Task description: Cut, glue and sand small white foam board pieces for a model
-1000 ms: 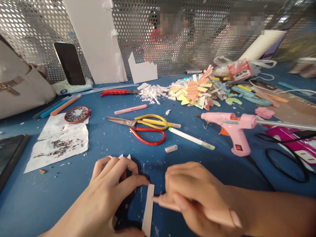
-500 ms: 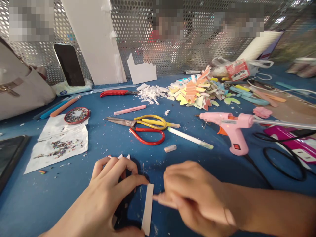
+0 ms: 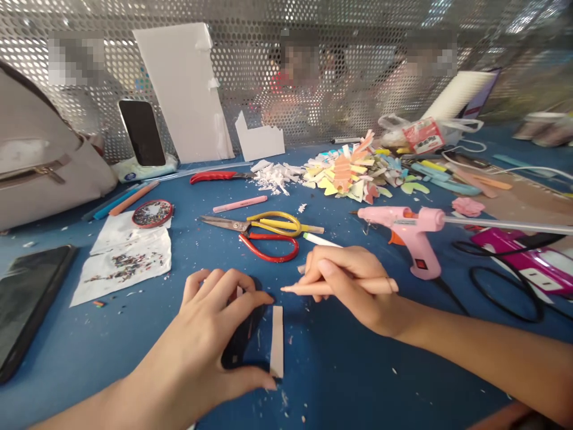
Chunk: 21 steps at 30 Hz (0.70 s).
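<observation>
My left hand (image 3: 210, 334) arches over the blue table, its thumb and index finger spread wide. Their tips are at the two ends of a narrow pale paper strip (image 3: 277, 341), the thumb seeming to touch its near end. Dark shadow fills the space under the palm. My right hand (image 3: 351, 278) is closed round a peach marker (image 3: 358, 287), its tip pointing left, above and apart from the strip. Behind my right hand a white marker with a green end (image 3: 320, 240) is partly covered. Scissors (image 3: 250, 227) with one yellow and one red handle lie beyond the hands.
A pink glue gun (image 3: 405, 230) lies at right beside a magenta power strip (image 3: 514, 254) and black cable. Paper scraps (image 3: 349, 170) are heaped at the back. At left are a dark phone (image 3: 31, 298), a paper sheet with crumbs (image 3: 129, 263) and a bag (image 3: 40, 143).
My right hand has moved up and away from the strip with the peach marker, now over the white marker. My left thumb and index finger remain by the strip's ends.
</observation>
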Motion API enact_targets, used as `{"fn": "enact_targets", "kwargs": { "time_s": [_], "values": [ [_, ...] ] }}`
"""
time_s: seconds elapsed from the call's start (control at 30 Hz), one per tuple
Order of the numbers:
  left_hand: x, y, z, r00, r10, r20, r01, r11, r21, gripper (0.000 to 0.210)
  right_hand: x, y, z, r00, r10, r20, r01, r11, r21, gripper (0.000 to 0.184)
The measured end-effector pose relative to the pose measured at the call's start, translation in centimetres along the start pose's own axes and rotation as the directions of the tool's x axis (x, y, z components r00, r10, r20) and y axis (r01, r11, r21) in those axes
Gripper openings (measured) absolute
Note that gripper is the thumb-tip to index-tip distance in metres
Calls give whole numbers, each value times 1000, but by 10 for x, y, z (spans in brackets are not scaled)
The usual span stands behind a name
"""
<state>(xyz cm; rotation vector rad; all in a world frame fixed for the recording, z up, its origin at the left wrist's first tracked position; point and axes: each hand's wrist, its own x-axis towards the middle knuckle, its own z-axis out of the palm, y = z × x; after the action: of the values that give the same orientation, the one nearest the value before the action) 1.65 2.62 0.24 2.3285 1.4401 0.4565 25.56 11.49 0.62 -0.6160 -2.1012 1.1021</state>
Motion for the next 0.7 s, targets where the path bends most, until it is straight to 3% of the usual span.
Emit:
{"fn": "enact_targets", "kwargs": {
  "time_s": [0.1,0.23,0.37,0.6,0.7],
  "values": [
    [4,-1,-10,998,32,-54,-29,998,55,60,3,0,-1,999,-29,-31,28,999,-35,44],
    [5,-8,-33,990,80,-119,-68,993,101,41,3,1,-1,997,-42,-62,40,998,-46,41],
    [-4,-17,-53,977,-61,-205,77,995,68,29,2,5,0,993,-105,-58,102,994,-40,39],
    [-45,-29,-50,969,-226,-95,231,972,51,31,1,2,1,978,-204,38,206,976,-71,35],
    [-60,-28,-43,963,-263,-62,267,962,60,33,-1,-10,6,956,-251,148,281,932,-231,31]
  ]
}}
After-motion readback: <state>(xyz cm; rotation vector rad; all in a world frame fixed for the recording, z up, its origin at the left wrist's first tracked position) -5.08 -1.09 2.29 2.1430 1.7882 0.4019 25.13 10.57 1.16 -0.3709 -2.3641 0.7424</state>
